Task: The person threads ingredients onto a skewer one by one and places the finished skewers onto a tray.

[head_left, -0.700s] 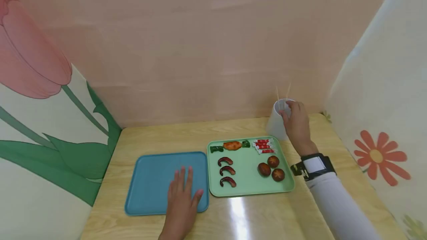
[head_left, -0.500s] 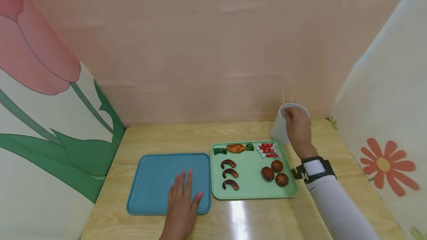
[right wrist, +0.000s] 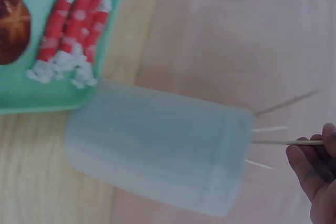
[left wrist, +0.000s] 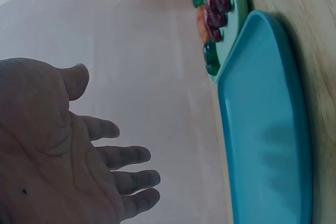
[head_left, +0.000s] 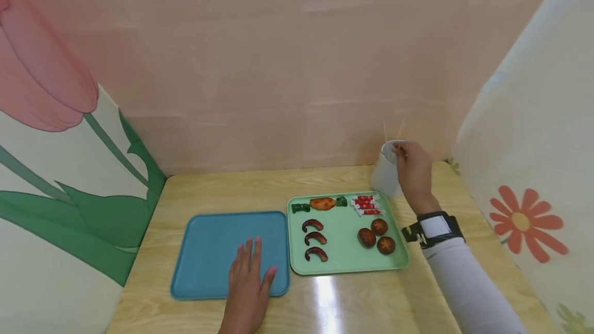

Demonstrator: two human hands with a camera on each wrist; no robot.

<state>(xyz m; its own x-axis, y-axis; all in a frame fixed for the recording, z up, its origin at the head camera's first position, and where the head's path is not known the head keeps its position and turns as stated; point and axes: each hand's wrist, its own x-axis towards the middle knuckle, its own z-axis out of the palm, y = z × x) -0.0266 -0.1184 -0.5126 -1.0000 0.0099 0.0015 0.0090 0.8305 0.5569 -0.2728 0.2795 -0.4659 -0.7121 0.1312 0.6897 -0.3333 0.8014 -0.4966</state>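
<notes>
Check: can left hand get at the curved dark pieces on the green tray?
Probably yes: the left hand is open and empty, over the blue tray beside the green tray, and nothing visible blocks its way to the curved dark pieces. The right hand pinches a thin stick, well clear.

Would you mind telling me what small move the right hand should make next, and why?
Probably a straight lift of the pinched thin stick out of the white cup: the right hand grips it above the rim, its lower part disappears into the cup, and other sticks poke out close by.
</notes>
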